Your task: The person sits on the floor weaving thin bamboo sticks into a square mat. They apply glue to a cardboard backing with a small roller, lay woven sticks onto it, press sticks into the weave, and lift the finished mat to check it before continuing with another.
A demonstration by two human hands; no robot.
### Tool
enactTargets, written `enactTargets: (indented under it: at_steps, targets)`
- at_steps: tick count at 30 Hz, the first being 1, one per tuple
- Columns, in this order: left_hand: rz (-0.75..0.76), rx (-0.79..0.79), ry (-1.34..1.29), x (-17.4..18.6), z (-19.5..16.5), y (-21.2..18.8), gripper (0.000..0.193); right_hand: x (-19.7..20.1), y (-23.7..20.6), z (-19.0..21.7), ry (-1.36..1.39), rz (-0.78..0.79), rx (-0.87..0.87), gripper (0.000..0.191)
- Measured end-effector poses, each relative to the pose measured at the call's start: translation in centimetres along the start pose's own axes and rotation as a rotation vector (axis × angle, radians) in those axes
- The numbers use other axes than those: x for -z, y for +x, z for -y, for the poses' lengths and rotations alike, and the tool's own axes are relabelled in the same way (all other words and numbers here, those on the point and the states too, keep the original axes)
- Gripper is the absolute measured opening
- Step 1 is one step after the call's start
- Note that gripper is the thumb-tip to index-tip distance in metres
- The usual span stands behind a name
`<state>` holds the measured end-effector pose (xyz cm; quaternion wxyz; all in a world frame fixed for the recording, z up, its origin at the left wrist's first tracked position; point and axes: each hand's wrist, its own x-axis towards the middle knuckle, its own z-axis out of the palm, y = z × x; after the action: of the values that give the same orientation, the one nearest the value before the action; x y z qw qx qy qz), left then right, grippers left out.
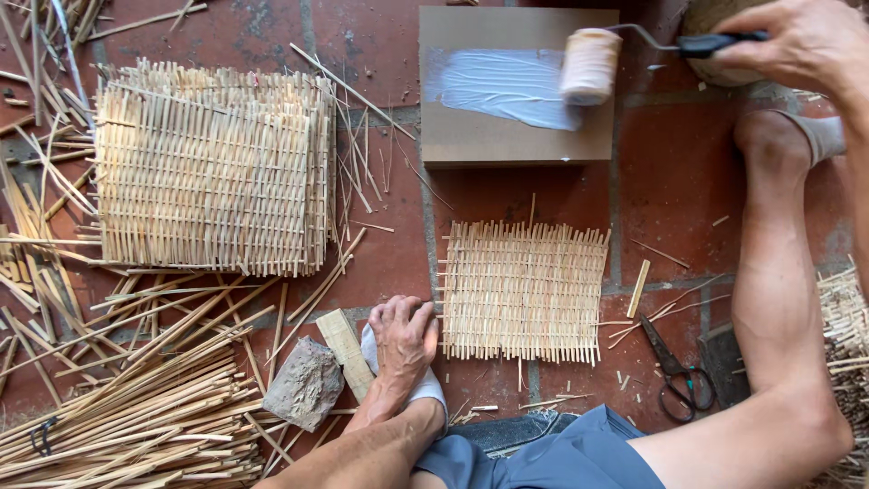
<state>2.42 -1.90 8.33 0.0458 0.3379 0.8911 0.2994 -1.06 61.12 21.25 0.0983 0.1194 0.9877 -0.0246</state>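
Wrapping its grip closed around the black handle, your right hand holds the paint roller on the brown board, its sleeve touching a white glue streak. Your left hand rests loosely curled on your white sock, holding nothing, fingertips just beside the small woven bamboo mat. Scissors lie near your leg; a stack of larger mats and a grey stone sit on the tile floor.

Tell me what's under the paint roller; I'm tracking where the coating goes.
Under the paint roller lies a brown board, streaked with white coating. The board's surface directly beneath the roller is covered.
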Motion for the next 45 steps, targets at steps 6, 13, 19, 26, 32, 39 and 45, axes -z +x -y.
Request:
enactTargets:
  at_steps: [6, 13, 19, 26, 32, 39, 45]
  targets:
    - [-0.015, -0.011, 0.023, -0.3, 0.1, -0.2, 0.032, 1.1, 8.8, 14.0, 0.134, 0.048, 0.090, 0.037]
    - [0.012, -0.007, 0.019, -0.3, -0.1, -0.3, 0.030, 1.3, 4.6, 6.0, 0.088, 0.077, 0.103, 0.039]
    - [-0.002, -0.007, -0.009, -0.2, 0.1, -0.3, 0.029, -1.6, -4.2, -1.9, 0.091, -0.002, 0.188, 0.039]
    - [-0.015, -0.001, -0.002, -0.4, 0.6, -0.1, 0.025, -1.0, 1.3, 12.9, 0.451, 0.231, -0.266, 0.044]
    - [-0.030, -0.006, -0.002, -0.4, 0.6, -0.3, 0.024, -0.2, 2.3, 19.7, 0.172, 0.124, 0.063, 0.040]
    - [-0.014, -0.025, 0.007, -0.6, 0.7, -0.6, 0.020, -0.4, -8.2, 3.7, 0.074, 0.163, -0.209, 0.044]
    - [0.025, -0.020, 0.017, -1.1, 1.1, -0.6, 0.018, -0.8, -5.4, 7.8, 0.080, 0.143, -0.096, 0.048]
